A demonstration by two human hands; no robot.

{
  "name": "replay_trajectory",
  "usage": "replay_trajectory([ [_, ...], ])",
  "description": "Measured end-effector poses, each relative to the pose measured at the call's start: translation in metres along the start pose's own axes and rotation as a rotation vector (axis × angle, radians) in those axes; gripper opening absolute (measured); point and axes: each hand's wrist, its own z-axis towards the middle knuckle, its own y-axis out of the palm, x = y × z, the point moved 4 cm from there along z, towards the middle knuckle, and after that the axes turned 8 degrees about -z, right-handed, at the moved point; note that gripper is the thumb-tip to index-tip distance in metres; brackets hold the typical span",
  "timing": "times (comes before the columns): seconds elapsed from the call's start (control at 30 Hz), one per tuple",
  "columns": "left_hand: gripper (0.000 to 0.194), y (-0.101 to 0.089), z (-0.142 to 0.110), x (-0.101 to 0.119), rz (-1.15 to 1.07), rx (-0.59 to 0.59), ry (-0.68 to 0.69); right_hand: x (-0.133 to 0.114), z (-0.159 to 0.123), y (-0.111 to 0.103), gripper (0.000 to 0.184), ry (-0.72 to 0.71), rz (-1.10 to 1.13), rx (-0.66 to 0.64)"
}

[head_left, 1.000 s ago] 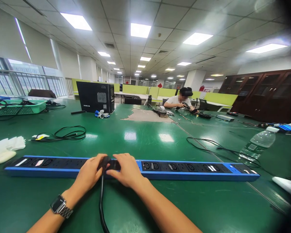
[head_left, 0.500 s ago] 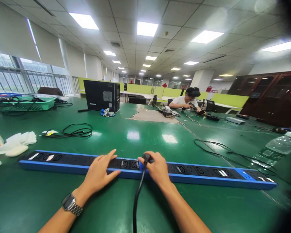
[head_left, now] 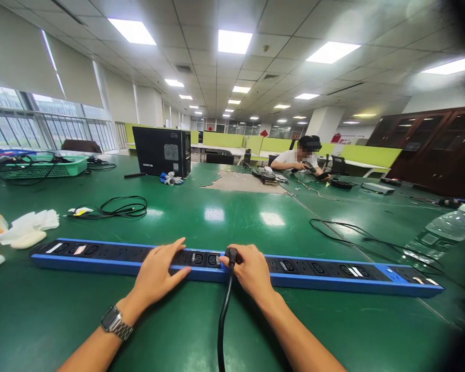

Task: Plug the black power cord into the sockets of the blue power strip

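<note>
Plug (head_left: 231, 254) in my right hand (head_left: 251, 266): dark plastic, mostly matt. Its cable (head_left: 225, 320): smooth, rubbery-looking, slight sheen. Power strip (head_left: 205, 275) in front of me looks like smooth painted metal, satin, with black plastic socket faces (head_left: 112, 253). My watch band (head_left: 123, 329): shiny metal links. Tabletop (head_left: 170, 320): glossy, smooth, lightly scratched; bare patch (head_left: 248, 183) in it matt, rough-edged. Bottle (head_left: 437, 235): clear shiny plastic. Basket (head_left: 67, 168): plastic lattice. Tissue (head_left: 31, 221): crumpled matt paper. Cabinets (head_left: 445, 150): dark polished wood look.

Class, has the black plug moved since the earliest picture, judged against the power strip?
Yes, to the right: the black plug was well left of the middle of the power strip and is now near that middle.
</note>
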Motion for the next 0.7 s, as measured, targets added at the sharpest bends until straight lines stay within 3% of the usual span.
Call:
replay_trajectory([
  [0.5,0.057,0.002,0.000,-0.003,0.041,0.012,-0.010,-0.011,0.000,-0.001,0.036,0.014,-0.098,-0.047],
  [0.7,0.054,0.002,0.000,-0.005,0.034,0.028,-0.005,-0.004,-0.004,0.003,0.034,-0.093,-0.045,-0.056],
])
